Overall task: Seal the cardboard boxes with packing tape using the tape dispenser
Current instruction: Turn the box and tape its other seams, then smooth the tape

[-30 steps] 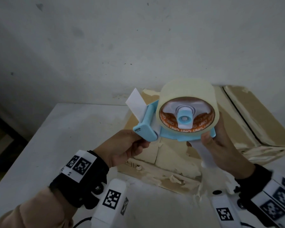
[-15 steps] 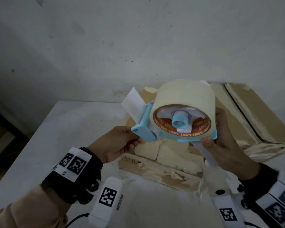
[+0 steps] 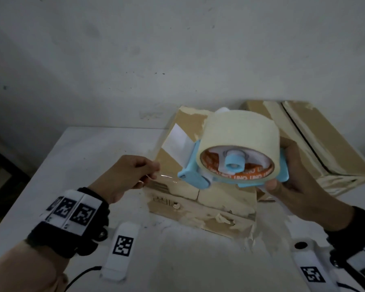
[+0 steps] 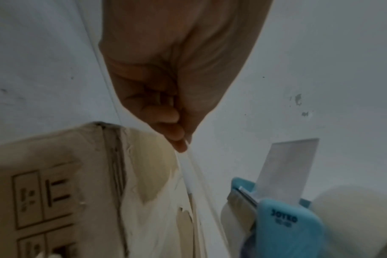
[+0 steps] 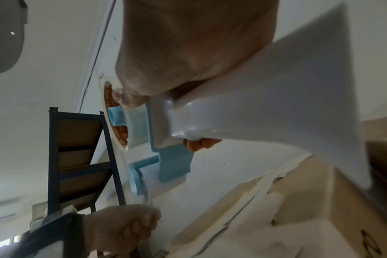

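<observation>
Two forearms reach forward, each wearing a black wrist strap. The left hand [image 3: 128,178] is raised, its fingers curled and its thumb and fingertips pinched on a clear strip of tape [image 3: 167,177]. The right hand [image 3: 299,186] grips the handle of the tape dispenser [image 3: 236,152], held up.

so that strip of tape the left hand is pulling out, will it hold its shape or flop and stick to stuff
Probably floppy: the tape strip looks thin and clear, stretched between the left hand and the dispenser. It likely stays flat only under tension. Slackened, it may curl and stick to itself or to the box just beneath.
</observation>
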The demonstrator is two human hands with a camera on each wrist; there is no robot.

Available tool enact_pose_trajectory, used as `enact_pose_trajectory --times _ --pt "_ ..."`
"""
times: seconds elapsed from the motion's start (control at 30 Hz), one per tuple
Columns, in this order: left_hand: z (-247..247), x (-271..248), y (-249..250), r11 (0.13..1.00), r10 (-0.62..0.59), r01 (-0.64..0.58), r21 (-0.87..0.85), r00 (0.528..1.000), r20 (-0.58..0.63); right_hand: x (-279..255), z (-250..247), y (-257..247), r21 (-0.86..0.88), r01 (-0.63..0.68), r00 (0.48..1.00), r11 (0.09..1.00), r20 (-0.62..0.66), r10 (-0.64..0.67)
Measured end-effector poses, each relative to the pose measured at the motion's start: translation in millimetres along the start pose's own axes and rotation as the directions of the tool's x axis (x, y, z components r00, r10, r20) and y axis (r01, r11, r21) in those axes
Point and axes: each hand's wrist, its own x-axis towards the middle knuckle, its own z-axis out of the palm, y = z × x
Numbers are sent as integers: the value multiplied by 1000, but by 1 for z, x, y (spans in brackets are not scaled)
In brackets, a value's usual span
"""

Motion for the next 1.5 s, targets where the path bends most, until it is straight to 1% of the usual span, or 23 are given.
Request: enact_pose_trajectory --times 0.1,0.2,0.3,0.43,0.53,0.87,1.03,1.1,1.17,1.27,1.37,1.5 --pt "1 3 -6 999 -18 17 38 1000 18 -4 2 1 3 -59 998 998 25 59" --pt "2 7 -12 996 -29 26 90 999 36 -7 6 2 10 -77 997 997 30 77" --pt "0 7 -16 995 -33 29 94 999 39 -12 8 4 23 -79 997 997 21 78" --pt "-3 6 -19 996 -6 3 90 999 37 -17 11 9 -40 -93 995 995 15 94" --pt "-6 5 -21 997 13 -15 72 999 31 -19 13 12 -73 -104 995 992 -16 103" --pt "-11 9 -31 997 40 -41 64 999 14 -16 23 6 -19 -117 993 993 -14 117" --pt "-14 12 -31 989 75 -73 127 997 -12 -9 29 3 -68 -133 991 989 -6 132" --pt "-18 13 -30 988 64 -60 145 998 -23 -5 35 3 -95 -124 992 988 -10 123" --pt "-22 13 -29 990 28 -24 138 999 -27 -3 40 5 -148 -119 993 982 -9 119" --pt "-25 13 -28 992 -22 29 126 998 -55 -2 47 8 -194 -184 982 964 -2 187" --pt "-27 14 -31 987 -27 38 153 997 -74 3 53 8 -163 -187 980 969 33 195" --pt "-30 16 -39 981 -4 21 193 996 -88 9 56 6 -145 -193 977 970 66 204"
